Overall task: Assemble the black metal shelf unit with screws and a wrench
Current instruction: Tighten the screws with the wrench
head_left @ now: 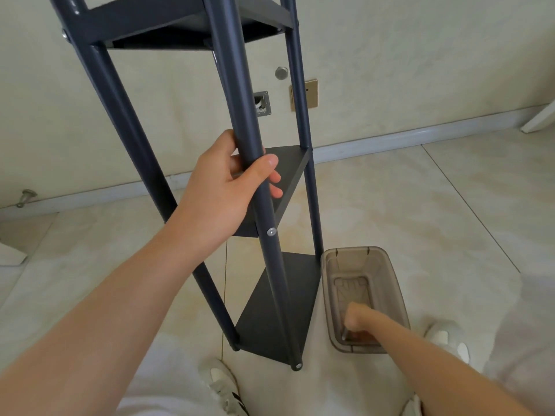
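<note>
A tall black metal shelf unit (261, 319), three tubular legs and triangular shelves joined by silver screws (271, 232), stands upright on the tiled floor (420, 205). The left hand (228, 187) is wrapped around its front leg. The right hand (357, 321), fingers curled, reaches into a translucent brown bin (351, 251) just beside it; I cannot tell if it holds anything.

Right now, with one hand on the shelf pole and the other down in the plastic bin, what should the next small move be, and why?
Probably lift the right hand out of the translucent bin with a fastener or tool. Its fingers curl near something small and metallic, what exactly is unclear, while the left hand grips the shelf unit's front pole, steadying it.
</note>
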{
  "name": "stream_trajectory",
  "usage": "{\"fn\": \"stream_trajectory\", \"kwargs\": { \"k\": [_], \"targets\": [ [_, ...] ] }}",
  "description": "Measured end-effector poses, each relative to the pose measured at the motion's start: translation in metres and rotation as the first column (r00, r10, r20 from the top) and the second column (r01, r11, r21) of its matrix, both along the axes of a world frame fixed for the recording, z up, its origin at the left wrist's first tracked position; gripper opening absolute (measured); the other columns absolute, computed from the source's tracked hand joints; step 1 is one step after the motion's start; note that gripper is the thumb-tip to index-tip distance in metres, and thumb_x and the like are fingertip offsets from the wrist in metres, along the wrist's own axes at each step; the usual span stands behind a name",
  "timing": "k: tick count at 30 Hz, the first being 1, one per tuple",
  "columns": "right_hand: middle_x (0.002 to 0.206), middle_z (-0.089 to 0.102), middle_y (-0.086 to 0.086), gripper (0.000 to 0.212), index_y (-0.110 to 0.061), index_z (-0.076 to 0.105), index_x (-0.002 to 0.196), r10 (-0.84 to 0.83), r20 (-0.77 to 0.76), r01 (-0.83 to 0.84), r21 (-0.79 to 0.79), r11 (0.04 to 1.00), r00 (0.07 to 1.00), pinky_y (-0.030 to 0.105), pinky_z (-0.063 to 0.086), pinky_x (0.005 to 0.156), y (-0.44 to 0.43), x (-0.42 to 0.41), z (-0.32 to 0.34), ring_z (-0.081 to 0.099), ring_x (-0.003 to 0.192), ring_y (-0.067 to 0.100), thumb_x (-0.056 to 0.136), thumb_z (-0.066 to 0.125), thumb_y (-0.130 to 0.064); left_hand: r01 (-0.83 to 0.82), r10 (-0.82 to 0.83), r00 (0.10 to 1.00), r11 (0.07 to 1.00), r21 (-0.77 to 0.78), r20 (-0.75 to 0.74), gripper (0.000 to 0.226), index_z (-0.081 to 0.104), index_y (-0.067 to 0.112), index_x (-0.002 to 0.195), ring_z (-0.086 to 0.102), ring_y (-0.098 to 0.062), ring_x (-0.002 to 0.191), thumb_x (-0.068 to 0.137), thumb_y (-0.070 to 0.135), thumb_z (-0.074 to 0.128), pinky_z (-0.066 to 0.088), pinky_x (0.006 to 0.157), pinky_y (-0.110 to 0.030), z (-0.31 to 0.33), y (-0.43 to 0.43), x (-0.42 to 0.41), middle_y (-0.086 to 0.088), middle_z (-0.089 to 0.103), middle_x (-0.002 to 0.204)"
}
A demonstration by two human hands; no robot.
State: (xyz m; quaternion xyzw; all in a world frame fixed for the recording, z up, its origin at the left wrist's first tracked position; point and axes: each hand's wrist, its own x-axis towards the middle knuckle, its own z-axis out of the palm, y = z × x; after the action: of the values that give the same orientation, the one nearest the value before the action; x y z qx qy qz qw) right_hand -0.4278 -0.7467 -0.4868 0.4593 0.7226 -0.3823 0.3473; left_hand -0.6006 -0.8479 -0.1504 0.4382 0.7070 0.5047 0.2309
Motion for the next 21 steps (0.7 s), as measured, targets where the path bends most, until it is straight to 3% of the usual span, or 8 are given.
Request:
{"fn": "stream_trajectory", "kwargs": {
  "k": [2,4,8,11,15,21],
  "targets": [
    [0.142,0.049,0.020,0.054,0.003,0.040,0.142,-0.032,0.016,0.032,-0.005,0.999,0.999,0.032,0.047,0.090,-0.003,-0.001,-0.008,0.054,0.124,0.032,0.095,0.062,-0.014,0.003,-0.003,1.000,1.000,-0.003,0.002,0.011,0.054,0.022,0.105,0.074,-0.014,0.077,0.097,0.025,0.059,0.059,0.070,-0.021,0.000,-0.002,0.002,0.004,0.074,0.086],
    [0.143,0.046,0.020,0.053,0.000,0.033,0.147,-0.074,0.022,0.074,0.003,0.997,0.997,0.029,0.047,0.085,-0.006,-0.002,-0.014,0.055,0.120,0.030,0.098,0.052,-0.008,0.012,-0.012,1.000,1.000,-0.005,0.000,0.010,0.054,0.021,0.104,0.074,-0.014,0.077,0.096,0.025,0.059,0.059,0.070,-0.021,-0.001,-0.004,0.004,0.003,0.074,0.086],
    [0.129,0.055,0.014,0.040,-0.005,0.046,0.137,-0.166,0.038,0.164,0.041,0.986,0.985,0.033,0.052,0.088,-0.007,-0.007,-0.022,0.059,0.103,0.024,0.097,0.042,-0.007,0.006,-0.006,1.000,1.000,-0.006,-0.018,0.009,0.054,0.021,0.102,0.074,-0.013,0.076,0.096,0.025,0.059,0.057,0.068,-0.017,-0.001,-0.004,0.006,0.003,0.074,0.085],
    [0.119,0.058,0.010,0.036,-0.007,0.050,0.132,-0.204,0.050,0.199,0.086,0.976,0.978,0.038,0.050,0.097,-0.011,-0.010,-0.023,0.059,0.106,0.024,0.098,0.039,-0.007,-0.006,0.006,1.000,1.000,-0.002,-0.020,0.008,0.054,0.020,0.101,0.074,-0.013,0.075,0.096,0.024,0.059,0.057,0.067,-0.018,-0.001,-0.004,0.006,0.002,0.074,0.085],
    [0.135,0.052,0.013,0.038,-0.008,0.048,0.134,-0.233,0.067,0.218,0.174,0.960,0.970,0.045,0.045,0.103,-0.016,-0.013,-0.024,0.052,0.122,0.031,0.098,0.034,-0.006,-0.023,0.023,1.000,1.000,-0.004,-0.018,0.008,0.055,0.018,0.101,0.074,-0.015,0.074,0.096,0.023,0.059,0.058,0.068,-0.021,0.000,-0.005,0.004,0.001,0.074,0.083],
    [0.136,0.052,0.013,0.041,-0.008,0.049,0.135,-0.274,0.088,0.255,0.185,0.949,0.958,0.045,0.045,0.103,-0.014,-0.013,-0.024,0.052,0.122,0.031,0.097,0.035,-0.004,-0.033,0.033,0.999,0.999,-0.002,-0.009,0.009,0.056,0.016,0.102,0.074,-0.015,0.073,0.095,0.021,0.059,0.056,0.063,-0.016,0.002,-0.005,0.001,0.000,0.074,0.083]
  ]
}}
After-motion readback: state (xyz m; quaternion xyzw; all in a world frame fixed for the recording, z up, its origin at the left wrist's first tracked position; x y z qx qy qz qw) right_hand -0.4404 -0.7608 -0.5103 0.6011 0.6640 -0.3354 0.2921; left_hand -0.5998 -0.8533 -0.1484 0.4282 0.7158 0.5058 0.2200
